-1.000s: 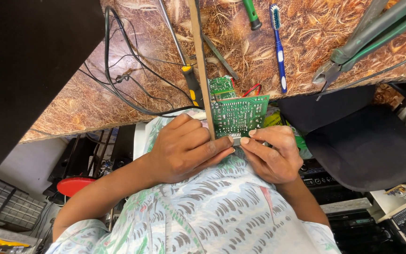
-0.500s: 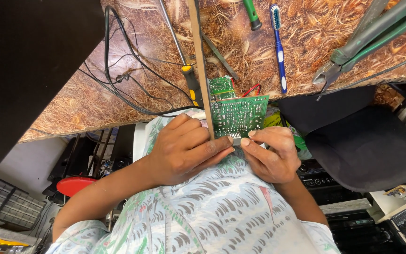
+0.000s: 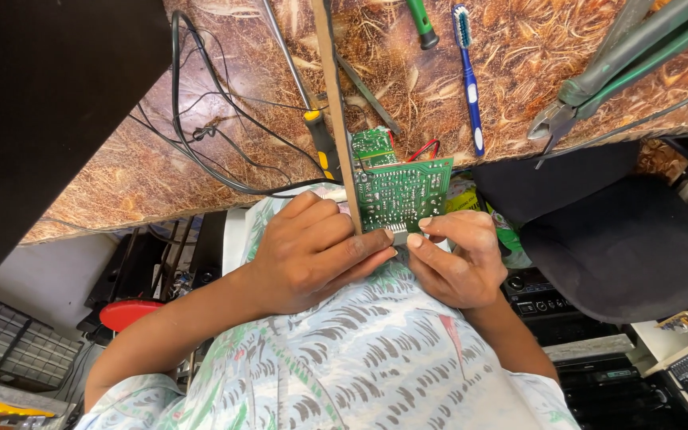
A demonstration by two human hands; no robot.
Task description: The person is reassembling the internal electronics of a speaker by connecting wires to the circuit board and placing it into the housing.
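In the middle of the frame, the left hand (image 3: 308, 255) and the right hand (image 3: 455, 259) both hold the bottom edge of a green circuit board (image 3: 402, 193), each grip pinching it with thumb and fingers. The board stands at the edge of the brown surface (image 3: 201, 159), just beside a thin wooden stick (image 3: 332, 103). Near the top lie a blue toothbrush (image 3: 469, 76), black wires (image 3: 201, 135) and a yellow-handled screwdriver (image 3: 322, 147).

right hand (image 3: 455, 259) thumb shifted slightly along green circuit board's (image 3: 402, 193) lower edge
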